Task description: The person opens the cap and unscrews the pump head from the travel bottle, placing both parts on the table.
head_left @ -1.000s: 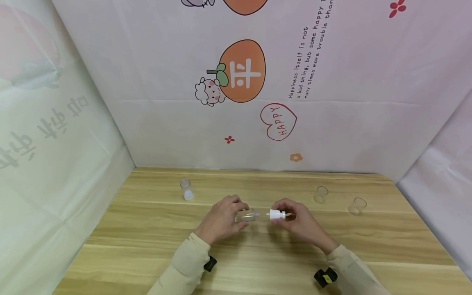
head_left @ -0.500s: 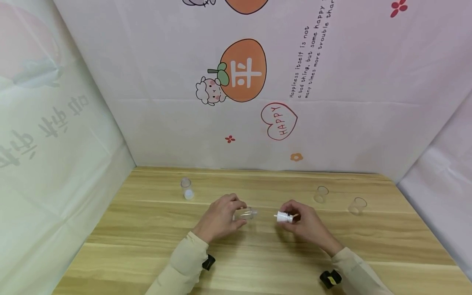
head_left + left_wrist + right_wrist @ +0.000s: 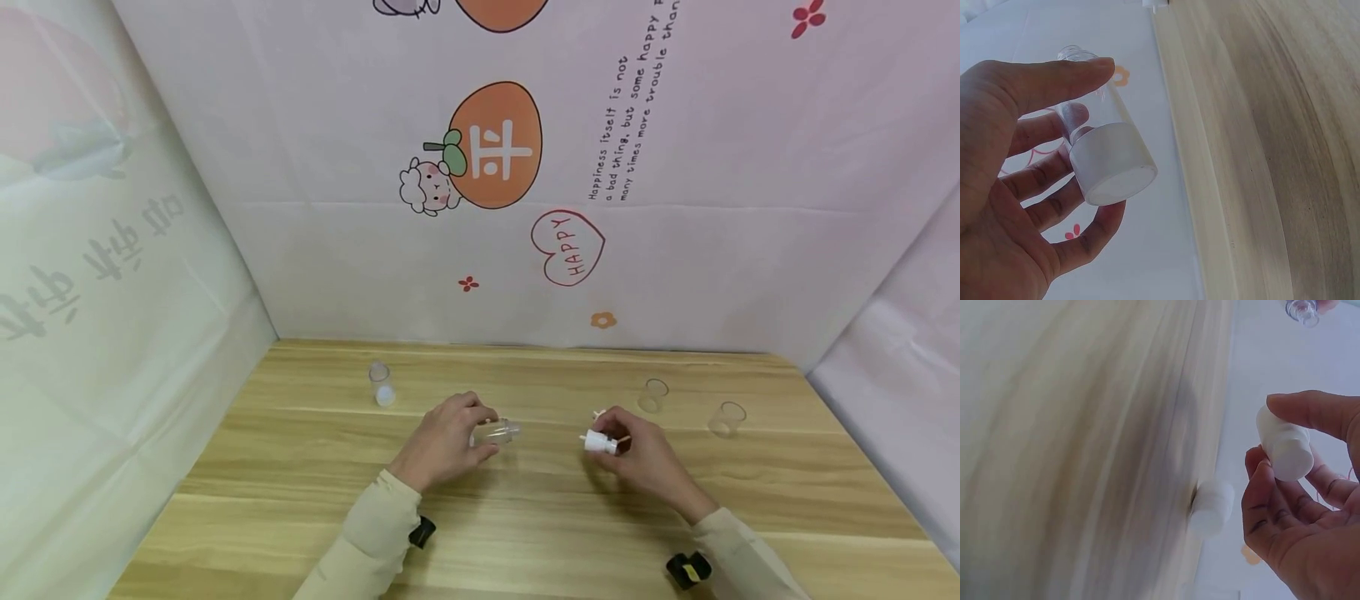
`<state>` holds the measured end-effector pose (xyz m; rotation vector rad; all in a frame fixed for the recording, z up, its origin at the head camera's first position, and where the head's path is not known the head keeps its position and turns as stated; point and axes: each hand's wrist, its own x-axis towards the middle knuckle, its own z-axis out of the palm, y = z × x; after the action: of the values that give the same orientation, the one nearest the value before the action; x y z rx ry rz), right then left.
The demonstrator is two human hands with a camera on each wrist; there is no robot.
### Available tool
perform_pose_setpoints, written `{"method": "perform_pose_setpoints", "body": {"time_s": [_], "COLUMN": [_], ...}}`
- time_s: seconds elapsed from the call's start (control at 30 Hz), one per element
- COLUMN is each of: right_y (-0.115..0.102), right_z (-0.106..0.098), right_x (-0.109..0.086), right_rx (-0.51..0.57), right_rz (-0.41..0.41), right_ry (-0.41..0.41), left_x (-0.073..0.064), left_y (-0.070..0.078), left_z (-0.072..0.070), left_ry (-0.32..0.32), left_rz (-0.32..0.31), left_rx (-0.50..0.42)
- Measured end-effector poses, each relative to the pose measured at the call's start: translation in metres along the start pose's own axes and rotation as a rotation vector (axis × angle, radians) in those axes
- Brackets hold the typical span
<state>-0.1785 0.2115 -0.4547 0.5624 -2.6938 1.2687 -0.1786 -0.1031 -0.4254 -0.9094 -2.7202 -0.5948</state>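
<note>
My left hand [image 3: 444, 437] grips a small clear bottle [image 3: 493, 432] between thumb and fingers. The bottle lies nearly level, its narrow neck pointing right; the left wrist view shows its white base [image 3: 1115, 164]. To the right, my right hand [image 3: 647, 460] pinches a white pump head [image 3: 600, 442], whose short thin stem points toward the bottle. A gap separates the two parts. Behind my right fingers, a second white pump head [image 3: 1211, 509] stands on the table; in the head view the hand mostly hides it.
A similar clear bottle with a white base [image 3: 382, 387] stands at the back left of the wooden table [image 3: 525, 533]. Two clear caps, one nearer [image 3: 726, 421] and one farther back [image 3: 651, 398], stand at the right. A printed white sheet [image 3: 360, 275] rises behind the table.
My right hand has drawn away to the right with its pump head, widening the gap and uncovering part of the second one. My left hand has shifted slightly left with the bottle.
</note>
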Motion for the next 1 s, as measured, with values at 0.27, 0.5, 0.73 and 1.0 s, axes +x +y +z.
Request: {"method": "perform_pose_setpoints", "body": {"time_s": [0.27, 0.5, 0.73, 1.0], "right_y": [0.014, 0.029, 0.047, 0.057], "right_z": [-0.015, -0.033, -0.045, -0.055], "right_x": [-0.007, -0.014, -0.018, -0.02], "right_rx": [-0.072, -0.14, -0.198, -0.293], "right_rz": [0.038, 0.073, 0.138, 0.175], "right_ry": [0.033, 0.072, 0.078, 0.065], "left_x": [-0.001, -0.002, -0.004, -0.004], "left_y": [-0.003, -0.007, -0.007, -0.01], "left_z": [-0.001, -0.001, -0.003, -0.001], "left_ry": [0.005, -0.006, 0.0, 0.002], "left_rz": [-0.015, -0.041, -0.047, -0.057], "left_rx": [-0.004, -0.003, -0.015, -0.025]}}
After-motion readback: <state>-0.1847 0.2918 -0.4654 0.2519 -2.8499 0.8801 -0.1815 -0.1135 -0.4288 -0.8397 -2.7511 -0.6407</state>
